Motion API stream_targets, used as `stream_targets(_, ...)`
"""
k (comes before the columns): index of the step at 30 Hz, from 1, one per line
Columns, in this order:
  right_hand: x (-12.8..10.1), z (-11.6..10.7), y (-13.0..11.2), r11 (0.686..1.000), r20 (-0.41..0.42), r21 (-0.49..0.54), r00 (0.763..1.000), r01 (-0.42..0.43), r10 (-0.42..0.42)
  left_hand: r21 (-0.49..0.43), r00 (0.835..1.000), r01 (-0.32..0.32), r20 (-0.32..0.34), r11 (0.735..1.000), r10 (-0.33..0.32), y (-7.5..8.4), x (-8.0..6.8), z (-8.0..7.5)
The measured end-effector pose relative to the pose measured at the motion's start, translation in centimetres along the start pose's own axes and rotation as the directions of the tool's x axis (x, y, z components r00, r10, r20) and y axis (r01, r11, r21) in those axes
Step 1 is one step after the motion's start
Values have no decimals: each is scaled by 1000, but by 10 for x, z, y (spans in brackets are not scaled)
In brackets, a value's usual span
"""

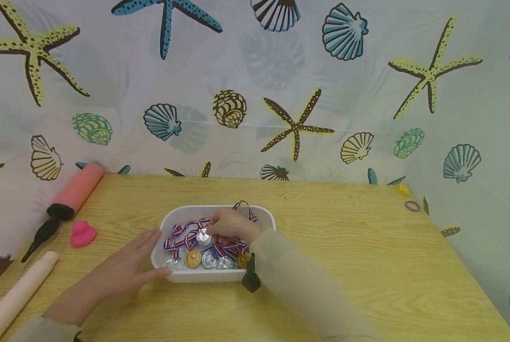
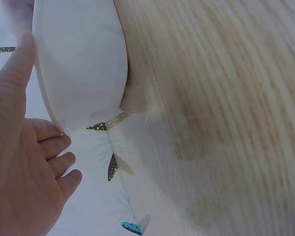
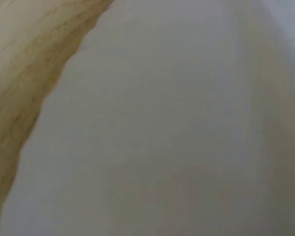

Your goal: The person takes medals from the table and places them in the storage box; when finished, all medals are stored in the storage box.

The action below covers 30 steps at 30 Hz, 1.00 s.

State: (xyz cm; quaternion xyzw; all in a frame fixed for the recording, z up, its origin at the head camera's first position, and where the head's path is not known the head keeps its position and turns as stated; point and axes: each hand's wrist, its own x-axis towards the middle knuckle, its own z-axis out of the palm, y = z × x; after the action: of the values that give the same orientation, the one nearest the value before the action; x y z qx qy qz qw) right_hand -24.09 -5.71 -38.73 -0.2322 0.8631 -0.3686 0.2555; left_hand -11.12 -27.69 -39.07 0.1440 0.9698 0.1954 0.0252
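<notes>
A white plastic basin (image 1: 203, 277) stands on the table, holding several medals with red, white and blue striped ribbons. Along its near side lie a gold medal (image 1: 193, 259) and silver medals (image 1: 209, 259). My right hand (image 1: 229, 225) reaches inside with curled fingers, its fingertips pinching the edge of a silver medal (image 1: 203, 236). My left hand (image 1: 128, 259) rests against the left end of the basin, fingers extended and thumb at the near corner. In the left wrist view, fingertips and thumb of the left hand (image 2: 24, 162) touch the rim. The basin's outer wall (image 3: 147, 108) fills the right wrist view.
At the left lie a pink balloon pump (image 1: 77, 190) with a black nozzle, a pink rubber duck (image 1: 82, 233) and a pale rolling pin (image 1: 17, 297). A yellow block (image 1: 402, 189) and a purple ring (image 1: 412, 205) lie at the far right. Patterned cloth borders the table (image 1: 366, 266).
</notes>
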Motion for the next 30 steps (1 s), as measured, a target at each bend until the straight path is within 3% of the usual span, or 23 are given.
stream_targets(8,7,11,8,990,-32,-114,997,-78,75,0,999,-30,-18,1000,30,-1,0,1)
stream_targets(16,8,9,8,986,-54,-129,994,-106,99,-4,1000,-4,3,1000,4,-2,1,1)
stream_targets(22,6,0,9,991,-78,-127,997,-29,19,-8,1000,7,19,1000,-7,-1,2,0)
stream_targets(30,-15,-32,-5,994,-72,-6,991,114,-114,16,1000,-10,3,1000,10,0,2,-2)
